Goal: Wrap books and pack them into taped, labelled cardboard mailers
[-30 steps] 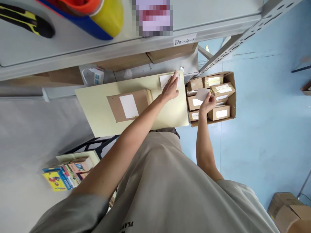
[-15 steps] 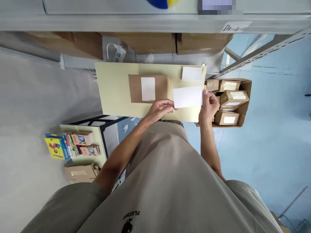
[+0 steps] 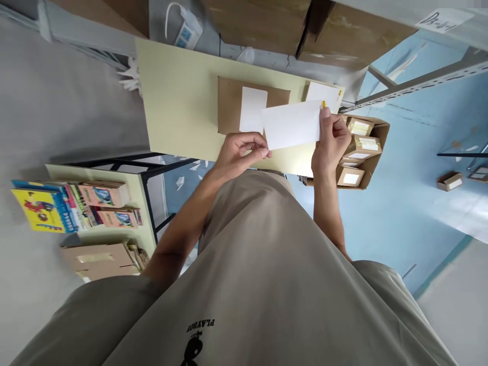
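A white label (image 3: 293,126) with a small yellow mark at one corner is held out flat above the table. My right hand (image 3: 331,137) pinches its right end between thumb and fingers. At its lower left corner, the thumb and fingertips of my left hand (image 3: 242,155) close on the edge. Behind it, a brown cardboard parcel (image 3: 230,104) lies on the pale yellow tabletop (image 3: 179,101), bearing a white label (image 3: 252,107) of its own, partly covered by the held one. Another white label (image 3: 320,91) lies at the table's far right corner.
An open carton (image 3: 375,165) of labelled parcels stands right of the table. Large boxes (image 3: 263,30) and a power strip (image 3: 188,33) sit beyond its far edge. To the left, a lower table carries books (image 3: 102,195) and folded cardboard (image 3: 99,256).
My view has tilted and come closer to the table. My left fingers have closed on the label's lower left corner, and the label now overlaps the parcel's right part in view.
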`<state>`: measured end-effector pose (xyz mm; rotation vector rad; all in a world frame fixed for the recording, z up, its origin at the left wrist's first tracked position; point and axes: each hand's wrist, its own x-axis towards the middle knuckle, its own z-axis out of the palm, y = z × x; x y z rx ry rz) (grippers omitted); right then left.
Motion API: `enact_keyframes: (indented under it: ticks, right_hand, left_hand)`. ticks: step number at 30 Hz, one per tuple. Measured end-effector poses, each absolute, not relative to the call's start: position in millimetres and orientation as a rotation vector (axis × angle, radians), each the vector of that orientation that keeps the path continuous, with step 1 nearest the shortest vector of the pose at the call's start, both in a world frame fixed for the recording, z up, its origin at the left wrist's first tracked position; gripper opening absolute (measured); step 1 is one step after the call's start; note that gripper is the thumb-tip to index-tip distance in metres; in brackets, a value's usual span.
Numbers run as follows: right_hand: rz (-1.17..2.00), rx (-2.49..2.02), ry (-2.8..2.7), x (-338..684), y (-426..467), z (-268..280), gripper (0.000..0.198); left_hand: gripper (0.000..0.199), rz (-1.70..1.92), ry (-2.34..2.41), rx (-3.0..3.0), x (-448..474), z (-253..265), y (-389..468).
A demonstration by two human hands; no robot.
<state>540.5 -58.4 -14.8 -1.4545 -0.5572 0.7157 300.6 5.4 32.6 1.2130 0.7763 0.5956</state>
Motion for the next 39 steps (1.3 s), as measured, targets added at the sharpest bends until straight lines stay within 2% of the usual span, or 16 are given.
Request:
enact_keyframes:
  ticks: [7,15,27,39]
  right_hand:
    - [0.623,-1.706,-0.589,471.2,-35.7,10.9,0.063]
    - [0.595,-1.713,-0.658,376.0,6.0,19.4,0.063]
    - [0.495,-1.718,-0.752,263.5,65.9,44.7,0.064]
    - [0.553,-1.888,-0.741,224.4,90.3,34.2,0.066]
  left_hand:
    - [0.036,0.630,0.769,1.160,234.1,34.8,29.0]
    - [0.030,0.649,0.710,1.182,136.3,34.7,73.2]
    - [0.046,0.758,0.614,1.028,28.9,24.9,126.3]
    - [0.050,0.816,0.637,1.012,-18.0,11.2,142.6]
